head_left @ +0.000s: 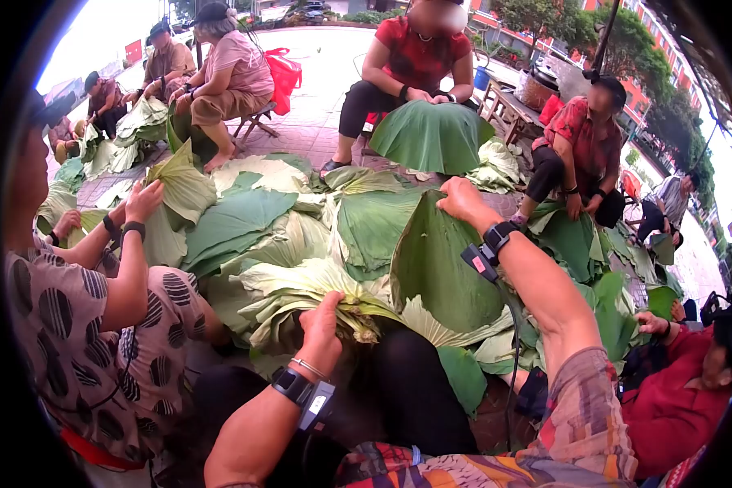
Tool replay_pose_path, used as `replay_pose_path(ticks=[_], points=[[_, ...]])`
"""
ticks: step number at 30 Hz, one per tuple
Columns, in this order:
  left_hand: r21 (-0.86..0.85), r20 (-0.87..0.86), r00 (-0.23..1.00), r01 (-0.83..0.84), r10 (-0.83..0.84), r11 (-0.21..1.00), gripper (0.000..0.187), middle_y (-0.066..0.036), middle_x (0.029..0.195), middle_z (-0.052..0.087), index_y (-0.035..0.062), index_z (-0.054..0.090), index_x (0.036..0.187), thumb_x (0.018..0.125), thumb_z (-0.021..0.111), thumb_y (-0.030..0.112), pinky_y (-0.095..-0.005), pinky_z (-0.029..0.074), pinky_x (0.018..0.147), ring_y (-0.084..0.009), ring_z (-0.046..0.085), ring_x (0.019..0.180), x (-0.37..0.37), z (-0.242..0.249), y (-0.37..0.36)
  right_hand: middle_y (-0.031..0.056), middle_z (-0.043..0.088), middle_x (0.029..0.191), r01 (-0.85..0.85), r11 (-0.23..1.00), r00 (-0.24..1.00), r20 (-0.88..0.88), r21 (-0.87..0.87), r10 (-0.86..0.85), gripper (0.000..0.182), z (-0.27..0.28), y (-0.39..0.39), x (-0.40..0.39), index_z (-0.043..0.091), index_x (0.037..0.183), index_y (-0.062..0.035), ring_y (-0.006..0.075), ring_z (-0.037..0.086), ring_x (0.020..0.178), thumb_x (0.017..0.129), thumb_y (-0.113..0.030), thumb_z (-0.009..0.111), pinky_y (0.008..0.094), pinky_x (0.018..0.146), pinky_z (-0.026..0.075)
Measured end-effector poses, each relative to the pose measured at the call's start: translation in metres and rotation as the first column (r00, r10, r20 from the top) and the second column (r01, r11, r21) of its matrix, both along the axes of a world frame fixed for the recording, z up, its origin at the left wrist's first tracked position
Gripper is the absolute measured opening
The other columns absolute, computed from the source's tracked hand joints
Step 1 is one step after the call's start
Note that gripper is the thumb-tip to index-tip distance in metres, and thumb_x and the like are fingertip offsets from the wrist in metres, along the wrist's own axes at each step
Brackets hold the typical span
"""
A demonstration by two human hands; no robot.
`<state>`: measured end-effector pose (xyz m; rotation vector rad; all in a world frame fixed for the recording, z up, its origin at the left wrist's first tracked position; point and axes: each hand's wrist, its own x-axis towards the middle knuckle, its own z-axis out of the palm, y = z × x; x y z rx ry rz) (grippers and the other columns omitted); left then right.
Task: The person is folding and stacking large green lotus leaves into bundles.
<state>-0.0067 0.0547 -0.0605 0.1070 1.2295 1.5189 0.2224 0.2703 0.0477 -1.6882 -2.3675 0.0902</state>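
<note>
My left hand is closed around a stack of folded lotus leaves, pale undersides outward, their bunched stem ends pointing right above my knee. My right hand pinches the upper edge of a large green lotus leaf, which hangs down nearly upright to the right of the stack. Its lower edge overlaps the leaves beneath. A broad heap of loose lotus leaves spreads on the ground ahead of both hands, some green side up, some pale side up.
Close on my left, a person in a patterned shirt holds a pale leaf. Opposite, a seated person in red has a big green leaf over the lap. More people sit at right. A cable hangs from my right wrist.
</note>
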Motion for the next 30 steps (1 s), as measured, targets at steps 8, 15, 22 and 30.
replay_pose_path(ticks=[8,15,22,30], points=[[0.007,0.022,1.0,0.018,-0.019,1.0,0.021,-0.008,0.077,0.06,-0.0023,0.058,0.083,0.068,0.066,0.009,-0.0334,0.05,0.063,-0.02,0.059,0.067,0.002,0.013,-0.003,0.0172,0.061,0.085,-0.18,0.945,0.932,-0.26,0.272,0.252,0.022,0.052,-0.055,-0.067,0.062,0.09,-0.0061,0.0327,0.059,0.08,0.073,-0.018,0.059,0.0389,0.069,0.047],[0.044,0.096,0.994,0.052,-0.056,0.998,0.022,-0.009,0.078,0.061,-0.0019,0.058,0.087,0.07,0.065,0.01,-0.0334,0.051,0.064,-0.0214,0.06,0.068,0.001,0.023,-0.009,0.012,0.062,0.098,-0.699,0.715,0.63,-0.485,-0.015,0.606,0.023,-0.041,-0.126,-0.094,0.059,0.103,-0.0038,0.0167,0.059,0.085,0.081,-0.01,0.058,0.0259,0.077,0.045],[0.124,0.226,0.969,0.072,-0.099,0.99,0.023,-0.011,0.083,0.062,0.0016,0.058,0.091,0.074,0.056,0.017,-0.0353,0.05,0.07,-0.0227,0.06,0.074,-0.008,-0.003,-0.004,0.0111,0.06,0.104,-0.788,0.575,0.488,-0.793,-0.221,0.365,0.027,-0.074,-0.135,-0.079,0.058,0.106,-0.0013,0.0163,0.055,0.097,0.085,-0.018,0.053,0.0271,0.086,0.041],[0.208,0.221,0.96,0.124,-0.17,0.97,0.048,-0.01,0.101,0.06,0.0029,0.051,0.11,0.079,0.06,0.039,-0.0362,0.049,0.075,-0.0228,0.06,0.084,-0.01,0.01,-0.008,0.0105,0.058,0.111,-0.815,0.551,0.497,-0.705,-0.18,0.506,0.032,-0.074,-0.135,-0.075,0.056,0.112,-0.0047,0.019,0.052,0.105,0.086,-0.023,0.053,0.0298,0.091,0.038]])
